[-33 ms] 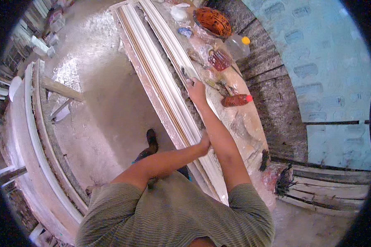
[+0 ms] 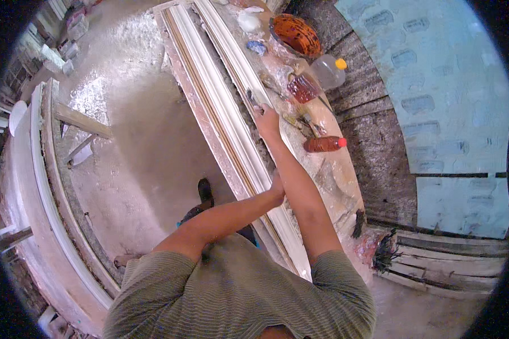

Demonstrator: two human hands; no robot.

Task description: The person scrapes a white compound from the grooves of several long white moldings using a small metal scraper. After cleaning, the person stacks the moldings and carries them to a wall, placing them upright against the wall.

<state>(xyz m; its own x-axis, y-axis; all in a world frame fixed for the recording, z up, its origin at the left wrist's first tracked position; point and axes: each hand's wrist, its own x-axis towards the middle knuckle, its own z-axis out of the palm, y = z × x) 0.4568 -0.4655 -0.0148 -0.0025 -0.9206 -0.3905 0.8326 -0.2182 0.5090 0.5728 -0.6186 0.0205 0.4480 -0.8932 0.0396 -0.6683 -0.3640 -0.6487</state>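
Looks like the right hand (image 2: 267, 120) has slid a touch farther up along the work since the earlier frame, with the left hand (image 2: 278, 189) a bit higher too, while the bench clutter sits slightly lower in the head view. So, right hand's got its fingers closed on a small dark tool (image 2: 249, 95), too small to say what kind, over the long white ridged moulding (image 2: 227, 50) running diagonally from top centre. Left hand is tucked against the right forearm mid-frame, fingers mostly hidden, so can't tell if it's grasping anything. Another wide white ridged moulding (image 2: 218, 90) lies alongside, just left. Upper right you've got a reddish-brown bottle with a red cap (image 2: 324, 144), a clear jug with a yellow cap (image 2: 328, 72) and a dark-stained orange bowl (image 2: 295, 35).
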